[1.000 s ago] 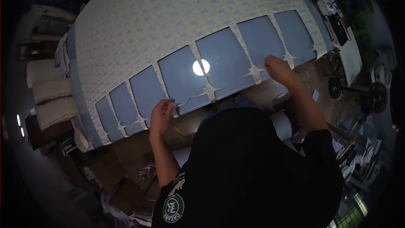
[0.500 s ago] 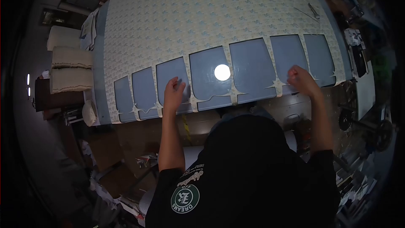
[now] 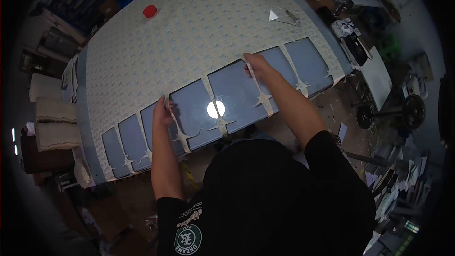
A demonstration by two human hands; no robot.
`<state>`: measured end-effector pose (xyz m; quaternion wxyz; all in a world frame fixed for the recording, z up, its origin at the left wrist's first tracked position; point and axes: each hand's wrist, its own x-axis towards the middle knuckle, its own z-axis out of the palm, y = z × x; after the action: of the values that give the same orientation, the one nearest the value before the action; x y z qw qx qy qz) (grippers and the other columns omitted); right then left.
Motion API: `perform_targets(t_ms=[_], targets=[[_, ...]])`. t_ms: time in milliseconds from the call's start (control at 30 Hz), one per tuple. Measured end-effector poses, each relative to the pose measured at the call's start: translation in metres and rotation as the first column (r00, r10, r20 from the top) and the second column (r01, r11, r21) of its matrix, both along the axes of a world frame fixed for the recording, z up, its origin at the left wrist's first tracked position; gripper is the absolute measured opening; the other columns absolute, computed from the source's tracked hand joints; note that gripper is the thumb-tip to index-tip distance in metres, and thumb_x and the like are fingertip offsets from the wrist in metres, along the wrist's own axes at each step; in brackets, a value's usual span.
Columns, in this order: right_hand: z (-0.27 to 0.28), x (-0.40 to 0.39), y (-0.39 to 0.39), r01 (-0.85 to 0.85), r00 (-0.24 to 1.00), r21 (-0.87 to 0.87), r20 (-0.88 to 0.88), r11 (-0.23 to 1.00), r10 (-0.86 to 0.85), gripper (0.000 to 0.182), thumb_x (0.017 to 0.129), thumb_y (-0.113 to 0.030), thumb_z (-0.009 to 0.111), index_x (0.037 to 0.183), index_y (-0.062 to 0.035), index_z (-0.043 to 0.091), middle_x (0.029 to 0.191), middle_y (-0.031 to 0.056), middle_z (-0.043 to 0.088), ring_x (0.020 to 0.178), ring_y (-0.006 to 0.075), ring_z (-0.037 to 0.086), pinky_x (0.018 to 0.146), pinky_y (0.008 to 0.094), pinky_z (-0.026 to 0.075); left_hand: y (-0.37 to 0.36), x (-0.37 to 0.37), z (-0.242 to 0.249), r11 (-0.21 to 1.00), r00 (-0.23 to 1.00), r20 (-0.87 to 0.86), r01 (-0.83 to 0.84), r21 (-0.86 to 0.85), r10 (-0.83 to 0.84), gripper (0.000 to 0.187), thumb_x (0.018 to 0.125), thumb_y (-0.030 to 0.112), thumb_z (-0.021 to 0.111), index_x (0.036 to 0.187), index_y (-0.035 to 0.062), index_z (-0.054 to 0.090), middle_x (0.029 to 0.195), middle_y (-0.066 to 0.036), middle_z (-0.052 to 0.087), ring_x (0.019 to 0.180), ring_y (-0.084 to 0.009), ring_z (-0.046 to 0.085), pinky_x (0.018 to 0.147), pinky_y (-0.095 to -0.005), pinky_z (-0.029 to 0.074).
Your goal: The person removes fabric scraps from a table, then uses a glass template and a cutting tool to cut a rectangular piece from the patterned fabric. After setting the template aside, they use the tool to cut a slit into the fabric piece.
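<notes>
A large pale patterned fabric sheet covers the table, with a row of panel-shaped openings along its near edge. Narrow fabric strips separate the openings, and the blue-grey tabletop shows through them. My left hand has its fingers closed on the upper end of one strip left of centre. Farther right, my right hand pinches another strip near its top, and this strip runs down to a star-shaped scrap at the near edge. One uncut-looking strip lies between my hands.
A red round object rests on the far part of the fabric. Thin metal tools and a small white triangle lie at the far right. Folded cream padding is stacked left of the table. A dark wheel stands at right.
Both hands have moved forward over the fabric and closed on strips; before, they hovered above the near edge. The camera view has swung, bringing the red object fully into sight.
</notes>
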<state>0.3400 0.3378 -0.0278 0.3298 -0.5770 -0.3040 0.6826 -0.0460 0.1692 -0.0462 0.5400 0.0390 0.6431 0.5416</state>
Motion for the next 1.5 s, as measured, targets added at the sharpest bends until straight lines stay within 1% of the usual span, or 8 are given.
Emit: perform_targets(t_ms=[400,567,933,1000,1133,1200,1333,1500], targets=[[-0.023,-0.003,-0.012,-0.126,0.967,0.260,0.249,0.957,0.059,0.046,0.103,-0.049,0.054,0.079,-0.0097,0.059,0.061,-0.0003,0.045,0.052,0.0136,0.042,0.046,0.0347,0.032,-0.019,0.026,0.002,0.997,0.977,-0.215,0.021,0.075,-0.004,0.048,0.103,0.058,0.051,0.076,0.0191,0.045,0.057,0.006,0.037,0.045,-0.0100,0.037,0.041,-0.0281,0.025],[-0.042,0.008,0.004,-0.435,0.726,0.473,0.688,0.766,-0.012,0.057,0.105,-0.042,0.046,0.096,0.0109,0.068,0.089,0.0348,0.067,0.092,0.0537,0.064,0.080,0.0536,0.049,-0.015,0.013,-0.027,0.976,0.843,-0.527,0.195,0.102,-0.113,0.047,0.108,0.049,0.044,0.075,0.0156,0.048,0.058,0.003,0.042,0.047,-0.0115,0.040,0.042,-0.0314,0.028],[-0.046,0.024,0.014,-0.448,0.747,0.448,0.663,0.774,0.048,0.055,0.107,-0.042,0.046,0.102,0.0078,0.067,0.093,0.0294,0.070,0.088,0.0440,0.068,0.079,0.0460,0.049,-0.020,0.026,-0.005,0.965,0.899,-0.437,0.149,0.215,-0.041,0.037,0.107,0.042,0.050,0.082,0.0145,0.051,0.063,0.004,0.044,0.049,-0.0091,0.039,0.045,-0.0289,0.031],[-0.052,0.027,0.014,-0.410,0.789,0.550,0.613,0.728,-0.019,0.053,0.108,-0.044,0.045,0.082,0.0001,0.059,0.065,0.0039,0.052,0.059,0.0139,0.047,0.055,0.0371,0.040,-0.024,0.034,-0.001,0.968,0.918,-0.394,0.127,0.217,-0.032,0.036,0.107,0.042,0.050,0.083,0.0150,0.050,0.063,0.005,0.042,0.049,-0.0084,0.038,0.044,-0.0281,0.030],[-0.041,0.034,0.006,-0.403,0.812,0.518,0.583,0.754,0.033,0.052,0.108,-0.044,0.046,0.082,-0.0007,0.058,0.064,0.0016,0.049,0.058,0.0133,0.045,0.055,0.0360,0.039,-0.029,0.034,0.001,0.963,0.958,-0.286,0.091,0.252,-0.016,0.034,0.107,0.040,0.051,0.083,0.0159,0.049,0.063,0.006,0.040,0.049,-0.0075,0.035,0.044,-0.0274,0.029],[-0.022,0.037,0.002,-0.478,0.727,0.396,0.679,0.784,0.100,0.052,0.108,-0.038,0.045,0.096,0.0084,0.064,0.086,0.0276,0.066,0.076,0.0378,0.062,0.075,0.0449,0.047,-0.031,0.038,0.002,0.961,0.968,-0.251,0.088,0.261,-0.020,0.033,0.108,0.039,0.051,0.083,0.0161,0.049,0.063,0.006,0.039,0.049,-0.0071,0.034,0.044,-0.0270,0.028],[-0.020,0.036,0.000,-0.465,0.749,0.448,0.659,0.763,0.069,0.051,0.108,-0.038,0.045,0.093,0.0078,0.061,0.079,0.0242,0.063,0.070,0.0314,0.054,0.070,0.0446,0.045,-0.035,0.036,0.016,0.976,0.972,-0.231,0.079,0.204,-0.030,0.032,0.108,0.037,0.050,0.084,0.0167,0.048,0.063,0.008,0.036,0.049,-0.0060,0.033,0.043,-0.0258,0.027],[-0.014,0.043,-0.004,-0.441,0.794,0.416,0.594,0.796,0.130,0.047,0.109,-0.039,0.048,0.076,-0.0060,0.049,0.064,-0.0027,0.043,0.062,0.0086,0.038,0.056,0.0325,0.035,-0.034,0.038,0.036,0.992,0.994,-0.097,0.053,0.112,-0.042,0.033,0.109,0.037,0.048,0.083,0.0170,0.046,0.062,0.008,0.033,0.048,-0.0060,0.031,0.043,-0.0258,0.026]])
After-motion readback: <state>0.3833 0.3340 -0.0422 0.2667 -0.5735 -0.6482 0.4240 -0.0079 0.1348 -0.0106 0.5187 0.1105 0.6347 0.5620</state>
